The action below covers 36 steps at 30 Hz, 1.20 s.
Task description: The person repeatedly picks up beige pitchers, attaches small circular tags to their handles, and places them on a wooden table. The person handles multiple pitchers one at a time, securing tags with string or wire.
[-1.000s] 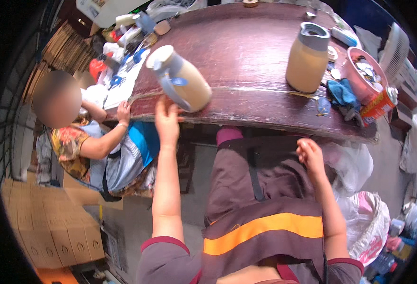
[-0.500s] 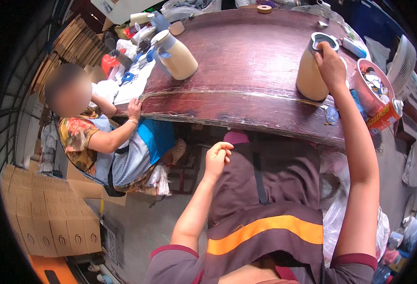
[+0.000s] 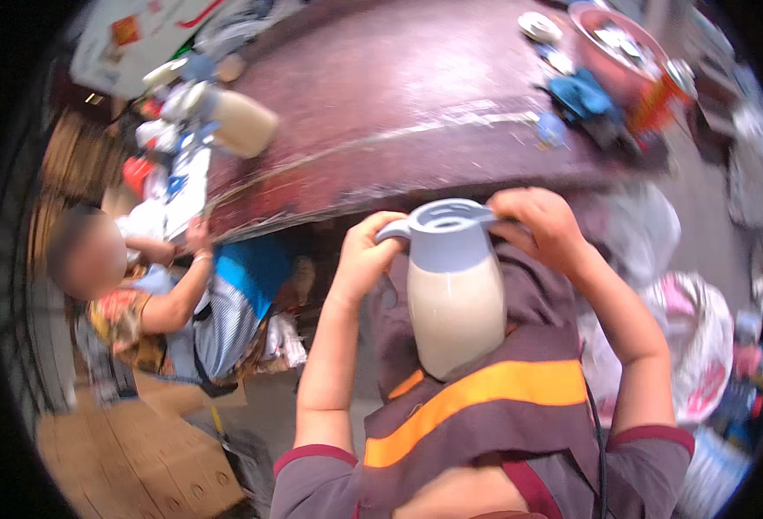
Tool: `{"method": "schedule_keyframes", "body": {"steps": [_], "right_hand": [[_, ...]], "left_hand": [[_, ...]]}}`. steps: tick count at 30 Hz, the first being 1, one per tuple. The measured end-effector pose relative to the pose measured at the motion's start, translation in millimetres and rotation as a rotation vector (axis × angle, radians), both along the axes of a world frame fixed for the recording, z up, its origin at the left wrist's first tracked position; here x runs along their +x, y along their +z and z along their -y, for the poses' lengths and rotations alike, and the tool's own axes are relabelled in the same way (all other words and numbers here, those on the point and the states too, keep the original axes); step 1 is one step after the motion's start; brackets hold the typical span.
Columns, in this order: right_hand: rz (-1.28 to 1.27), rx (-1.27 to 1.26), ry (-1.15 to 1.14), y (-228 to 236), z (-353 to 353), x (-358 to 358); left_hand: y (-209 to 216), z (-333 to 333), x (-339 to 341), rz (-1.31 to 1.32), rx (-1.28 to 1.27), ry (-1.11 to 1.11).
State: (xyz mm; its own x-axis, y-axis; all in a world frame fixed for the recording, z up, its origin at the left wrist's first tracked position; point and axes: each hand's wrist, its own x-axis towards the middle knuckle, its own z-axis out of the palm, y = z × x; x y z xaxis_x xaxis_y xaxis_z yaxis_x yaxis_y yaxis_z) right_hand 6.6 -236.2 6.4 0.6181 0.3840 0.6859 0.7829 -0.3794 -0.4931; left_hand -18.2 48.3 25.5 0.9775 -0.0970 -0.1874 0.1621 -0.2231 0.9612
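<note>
A cream thermos jug point(image 3: 457, 311) with a grey-blue collar stands nearly upright over my lap, against my dark apron point(image 3: 485, 411). At the left of its collar, my left hand point(image 3: 370, 251) is closed round the top of the grey-blue handle. My right hand point(image 3: 541, 227) grips the collar at the opposite side, by the spout, with fingers curled over the rim. The jug's top looks open, with a dark inside. On the table's left part, another cream jug point(image 3: 241, 124) leans in the picture, blurred by motion.
The dark red table point(image 3: 373, 95) lies ahead. On its right are a pink basin point(image 3: 582, 22), an orange can point(image 3: 658, 104) and a blue cloth point(image 3: 582, 93). A co-worker point(image 3: 174, 303) sits at the left, near cardboard boxes point(image 3: 139, 458). Plastic bags point(image 3: 697, 346) lie at my right.
The thermos jug has come off the table's right side to my lap, carried by my right hand. My left hand has taken hold of its handle. The view has shifted.
</note>
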Motion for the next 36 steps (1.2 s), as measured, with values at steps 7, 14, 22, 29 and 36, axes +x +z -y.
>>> {"method": "schedule_keyframes", "body": {"steps": [7,14,22,29,36], "right_hand": [[-0.947,-0.36,-0.727,-129.2,174.8,-31.6],[-0.785,-1.163,-0.129,-391.5,226.3,-72.9],[-0.83,-0.755,-0.799,-432.2,183.7,-37.9],[-1.264,-0.756,-0.854,-415.7,160.2,15.2],[-1.414,-0.777,-0.903,-421.3,160.4,-1.4]], "left_hand": [[9.2,16.2,-5.7,-0.015,0.064,0.128],[-10.8,96.2,-2.3,-0.072,0.286,-0.286],[-22.4,102.2,17.2,-0.152,0.402,-0.265],[-25.4,112.5,41.9,-0.114,0.521,-0.348],[-29.0,122.5,68.2,-0.17,0.579,-0.437]]}}
